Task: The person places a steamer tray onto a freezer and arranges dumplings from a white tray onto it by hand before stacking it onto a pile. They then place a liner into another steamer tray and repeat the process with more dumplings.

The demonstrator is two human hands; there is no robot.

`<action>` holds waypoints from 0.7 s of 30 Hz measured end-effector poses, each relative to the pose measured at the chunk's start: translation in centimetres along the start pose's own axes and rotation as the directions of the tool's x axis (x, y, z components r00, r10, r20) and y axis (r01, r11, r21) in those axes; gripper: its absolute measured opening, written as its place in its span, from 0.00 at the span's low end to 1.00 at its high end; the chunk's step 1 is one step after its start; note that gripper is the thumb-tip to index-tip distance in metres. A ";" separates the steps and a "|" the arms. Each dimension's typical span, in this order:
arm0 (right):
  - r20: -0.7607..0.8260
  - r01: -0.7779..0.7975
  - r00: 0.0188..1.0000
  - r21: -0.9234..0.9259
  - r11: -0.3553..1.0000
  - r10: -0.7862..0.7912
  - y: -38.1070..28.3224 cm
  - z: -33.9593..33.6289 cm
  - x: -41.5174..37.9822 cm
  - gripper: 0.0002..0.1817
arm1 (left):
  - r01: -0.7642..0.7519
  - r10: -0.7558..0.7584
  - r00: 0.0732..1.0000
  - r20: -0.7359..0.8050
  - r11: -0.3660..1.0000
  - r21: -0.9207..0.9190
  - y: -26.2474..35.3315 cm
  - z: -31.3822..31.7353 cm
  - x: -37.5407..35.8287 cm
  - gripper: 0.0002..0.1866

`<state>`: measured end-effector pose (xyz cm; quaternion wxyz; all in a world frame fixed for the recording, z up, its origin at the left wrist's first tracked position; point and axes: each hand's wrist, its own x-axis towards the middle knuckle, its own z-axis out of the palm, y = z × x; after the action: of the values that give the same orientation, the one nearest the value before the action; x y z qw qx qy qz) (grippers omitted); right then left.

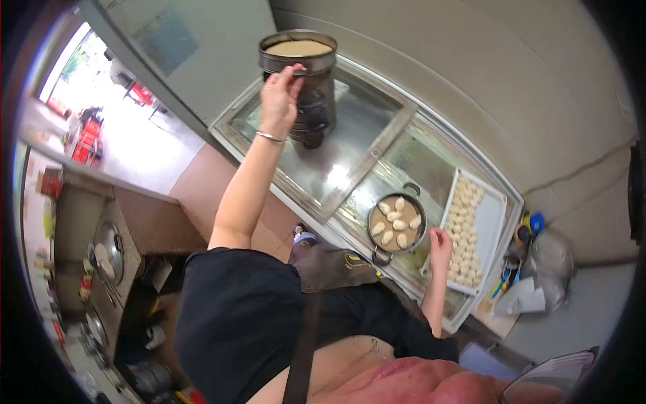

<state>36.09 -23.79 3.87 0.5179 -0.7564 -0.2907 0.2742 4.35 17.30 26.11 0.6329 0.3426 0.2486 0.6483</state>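
Note:
My left hand, with a silver bracelet at the wrist, pinches the small dark handle of the top ring on a tall stack of round metal steamer trays. A flat tan surface shows inside that ring. My right hand is beside the inner edge of a white tray with rows of small white dumplings. Its fingertips are together; whether they hold anything is hidden. Left of that hand, a round two-handled steamer tray has several longer white dumplings spaced out on a tan base.
Everything stands on a glass-topped counter with metal frames. At the right are a crumpled plastic bag and a blue-capped container. A side worktop with a lidded pan is on the left. Beyond is a bright doorway.

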 end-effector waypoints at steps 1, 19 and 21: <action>-0.005 0.008 1.000 -0.033 0.999 -0.008 -0.5 0.0 -0.1 0.12 | 0.006 -0.006 1.000 0.026 1.000 0.008 0.4 0.4 -0.6 0.06; 0.104 -0.445 0.896 0.187 0.876 0.432 -6.5 0.9 -0.9 0.26 | 0.725 -0.866 0.287 0.410 0.476 0.498 -12.9 -7.1 -26.6 0.06; 0.084 -0.474 0.880 0.133 0.870 0.467 -5.7 0.8 -0.7 0.22 | 0.624 -0.931 0.147 0.333 0.349 0.699 -13.5 -8.2 -26.7 0.09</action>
<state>34.10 -22.09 9.10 0.4833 -0.7565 -0.0892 0.4316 5.98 -7.19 7.22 0.8313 0.4908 0.2572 -0.0443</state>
